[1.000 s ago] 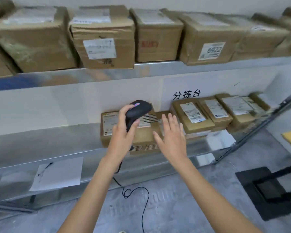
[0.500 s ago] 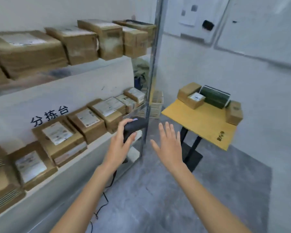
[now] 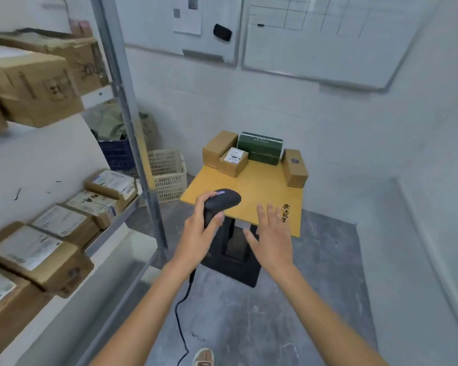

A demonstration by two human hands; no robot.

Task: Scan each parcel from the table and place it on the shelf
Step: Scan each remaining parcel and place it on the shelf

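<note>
My left hand (image 3: 196,233) grips a black corded barcode scanner (image 3: 220,203), held up in front of the yellow table (image 3: 254,196). My right hand (image 3: 271,236) is empty with fingers spread, hovering over the table's near edge. At the table's far end stand several parcels: a brown box (image 3: 218,147), a small labelled box (image 3: 233,161), a dark green box (image 3: 261,147) and a brown box (image 3: 294,167) on the right. The metal shelf (image 3: 122,220) on my left carries several labelled cardboard parcels (image 3: 64,223) on two levels.
A shelf upright (image 3: 132,128) stands between the shelf and the table. A cream plastic basket (image 3: 167,173) and a blue crate (image 3: 115,154) sit on the floor behind it. The scanner cable (image 3: 181,315) hangs to the grey floor. Whiteboards hang on the wall.
My view has swung right from the shelf to the table. Both hands travelled with it, the left still holding the scanner and the right still spread, now near the table's front edge.
</note>
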